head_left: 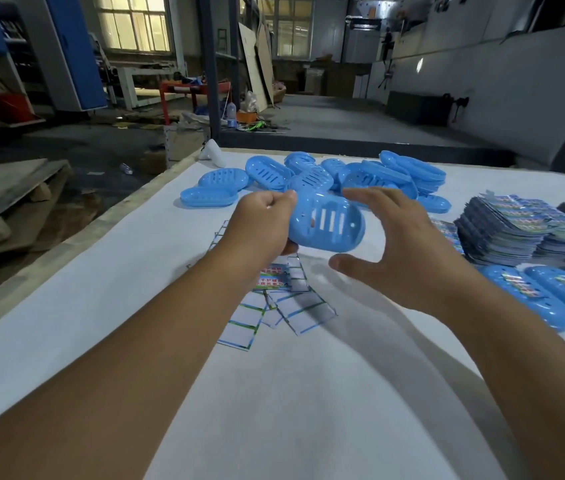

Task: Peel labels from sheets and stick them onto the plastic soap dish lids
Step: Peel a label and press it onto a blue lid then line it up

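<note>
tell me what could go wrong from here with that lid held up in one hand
1. The left hand holds the blue lid by one end only, above the table; the open right hand is not on it, so that one-ended grip may slip.
2. Spent backing sheets lie loose under the hands and could get brushed off or mixed with the full label stack.

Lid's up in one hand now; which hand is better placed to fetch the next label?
Right. The right hand is open and holds nothing, near the stack of printed label sheets. The left hand has its grip on the blue slotted plastic soap dish lid.
</note>
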`<state>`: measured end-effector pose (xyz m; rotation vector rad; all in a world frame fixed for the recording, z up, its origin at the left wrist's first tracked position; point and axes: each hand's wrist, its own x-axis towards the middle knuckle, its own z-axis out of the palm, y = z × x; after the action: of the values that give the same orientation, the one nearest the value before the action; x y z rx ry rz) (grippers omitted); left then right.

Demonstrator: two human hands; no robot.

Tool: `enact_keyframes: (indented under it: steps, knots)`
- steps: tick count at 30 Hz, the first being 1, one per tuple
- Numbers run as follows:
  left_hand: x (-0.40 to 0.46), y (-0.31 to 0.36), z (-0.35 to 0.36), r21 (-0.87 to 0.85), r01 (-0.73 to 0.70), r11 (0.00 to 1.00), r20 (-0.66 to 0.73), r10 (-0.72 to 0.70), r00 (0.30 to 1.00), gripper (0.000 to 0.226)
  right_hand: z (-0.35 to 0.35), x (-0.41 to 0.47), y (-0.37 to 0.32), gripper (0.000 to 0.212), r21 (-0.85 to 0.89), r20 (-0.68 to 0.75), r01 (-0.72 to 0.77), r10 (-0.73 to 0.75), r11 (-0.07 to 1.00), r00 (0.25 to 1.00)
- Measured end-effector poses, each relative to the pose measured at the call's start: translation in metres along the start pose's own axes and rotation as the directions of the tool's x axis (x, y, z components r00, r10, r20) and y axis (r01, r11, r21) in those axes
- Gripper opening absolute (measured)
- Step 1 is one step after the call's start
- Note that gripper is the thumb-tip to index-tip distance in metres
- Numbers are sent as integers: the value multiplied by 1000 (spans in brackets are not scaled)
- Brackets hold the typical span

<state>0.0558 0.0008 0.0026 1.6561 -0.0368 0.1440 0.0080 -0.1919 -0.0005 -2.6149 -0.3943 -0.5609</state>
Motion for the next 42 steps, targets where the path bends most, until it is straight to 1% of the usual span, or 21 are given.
enact_keyframes:
  steps: [3,5,7,8,9,10,11,12,13,14,16,18,21,23,28,30,32,35,37,39,42]
  knots:
    - [-9,0,7,-125,115,986,127,-99,987,23,0,1,0,78,34,-11,40,-40,999,999]
    - [-11,3,9,-192,204,960,165,-173,971,20,0,2,2,73,53,-28,15,-14,998,1000]
    - [-12,4,8,-207,250,946,172,-216,961,20,0,2,6,69,39,-10,-16,16,999,1000]
    - [-12,4,6,-115,211,971,145,-194,970,23,0,3,9,68,19,14,-36,36,999,999]
    - [-10,3,3,111,105,988,102,-116,988,27,1,3,11,66,-5,46,-66,66,998,997]
    - [-8,1,-1,420,-30,907,64,3,998,31,2,3,13,65,-29,84,-97,99,995,992]
    - [-7,0,-6,695,-123,708,44,128,991,33,3,3,15,64,-53,120,-119,124,992,985]
    - [-6,0,-9,847,-141,513,38,206,978,35,3,2,18,64,-72,152,-131,140,989,978]
    - [-6,1,-12,909,-112,401,29,209,978,38,4,2,19,64,-79,177,-137,150,987,973]
    - [-6,1,-14,938,-73,338,20,159,987,41,5,1,20,65,-75,198,-144,156,987,968]
    - [-7,0,-18,964,-25,266,14,42,999,46,7,2,21,66,-65,235,-161,172,985,957]
    - [-9,-1,-19,971,-37,237,42,-17,999,51,10,2,23,67,-73,275,-175,189,982,943]
    - [-12,1,-21,960,-54,273,65,-31,997,62,11,2,23,68,-77,315,-189,203,979,927]
    - [-10,0,-22,949,-54,312,68,-34,997,72,12,2,23,71,-67,305,-185,197,980,932]
    - [-5,1,-27,885,-34,465,60,-41,997,87,12,4,21,73,-27,245,-183,184,983,952]
    - [-2,1,-28,840,-26,541,58,-42,997,81,11,5,20,68,-10,205,-180,178,984,962]
    - [0,2,-27,753,-37,657,59,-12,998,66,10,5,18,55,33,116,-150,145,988,983]
    - [-2,5,-22,522,-105,847,86,70,994,48,10,6,10,32,229,-44,-132,146,964,988]
    - [-6,9,-18,374,-147,916,115,112,987,43,9,8,4,30,397,-33,-173,202,902,979]
    - [-9,11,-15,296,-189,936,141,153,978,40,10,8,0,37,530,39,-229,246,816,968]
    - [-9,13,-14,233,-198,952,142,168,975,39,11,9,-3,39,592,99,-280,276,756,956]
